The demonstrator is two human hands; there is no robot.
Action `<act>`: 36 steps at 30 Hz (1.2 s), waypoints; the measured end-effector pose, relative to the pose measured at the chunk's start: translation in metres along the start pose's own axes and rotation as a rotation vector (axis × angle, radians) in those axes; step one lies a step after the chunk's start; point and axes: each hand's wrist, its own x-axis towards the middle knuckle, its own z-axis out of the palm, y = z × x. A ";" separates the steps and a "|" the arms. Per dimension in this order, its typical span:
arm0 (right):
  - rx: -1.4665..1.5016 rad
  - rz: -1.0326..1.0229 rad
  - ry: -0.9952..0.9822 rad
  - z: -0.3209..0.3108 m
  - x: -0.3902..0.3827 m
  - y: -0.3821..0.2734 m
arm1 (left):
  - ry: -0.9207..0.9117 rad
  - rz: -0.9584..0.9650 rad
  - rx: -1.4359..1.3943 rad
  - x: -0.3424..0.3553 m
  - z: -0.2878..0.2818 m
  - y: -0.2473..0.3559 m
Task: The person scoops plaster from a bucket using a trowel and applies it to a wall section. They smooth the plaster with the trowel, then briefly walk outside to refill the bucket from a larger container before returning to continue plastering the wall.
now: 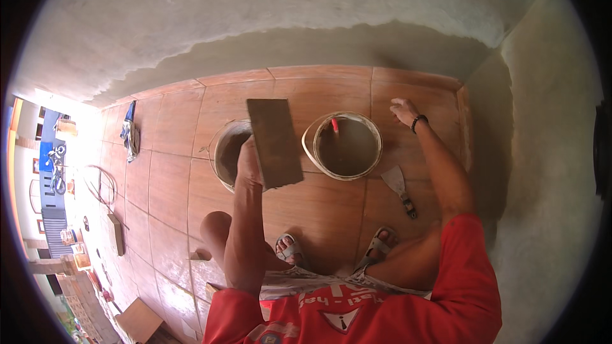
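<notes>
My left hand is closed at the left edge of a flat, rectangular plastering float coated grey-brown. The float is raised in front of me and partly covers a bucket of grey material. My right hand, with a dark band at the wrist, reaches forward near the base of the wall; its fingers are loosely bent and apart, and nothing shows in them. Between the hands stands a pale-rimmed bucket of grey, wet-looking mix, with a red-handled tool in it. A putty knife lies on the tiles below my right forearm.
Ahead rises a grey plastered wall, darker along its lower part, meeting another wall at right. Orange tiles cover the floor. A crumpled cloth or bag, a block and a looped cable lie at left.
</notes>
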 end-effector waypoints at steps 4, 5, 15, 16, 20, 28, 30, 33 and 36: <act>-0.034 -0.090 0.038 -0.011 0.010 -0.003 | 0.005 -0.072 0.246 0.016 0.015 -0.027; -0.013 -0.083 0.031 -0.010 0.005 -0.009 | 0.002 -0.068 0.434 0.019 0.028 -0.036; 0.036 -0.028 0.065 -0.023 -0.012 -0.010 | -0.005 0.009 1.666 0.102 0.037 -0.095; 0.037 -0.034 0.068 -0.025 -0.010 -0.006 | -0.033 0.050 1.836 0.114 0.027 -0.099; 0.082 0.029 0.080 -0.031 -0.022 0.000 | -0.016 -0.063 2.035 0.124 0.034 -0.098; 0.109 0.054 0.109 -0.045 -0.037 0.000 | -0.173 -0.127 2.328 0.139 0.020 -0.120; 0.089 0.044 0.120 -0.043 -0.035 -0.001 | -0.134 -0.096 2.322 0.145 0.006 -0.135; 0.098 0.050 0.114 -0.044 -0.037 0.004 | -0.044 -0.114 2.261 0.133 0.029 -0.156; 0.016 -0.003 0.122 -0.048 -0.025 0.018 | -0.066 -0.227 2.344 0.126 0.053 -0.166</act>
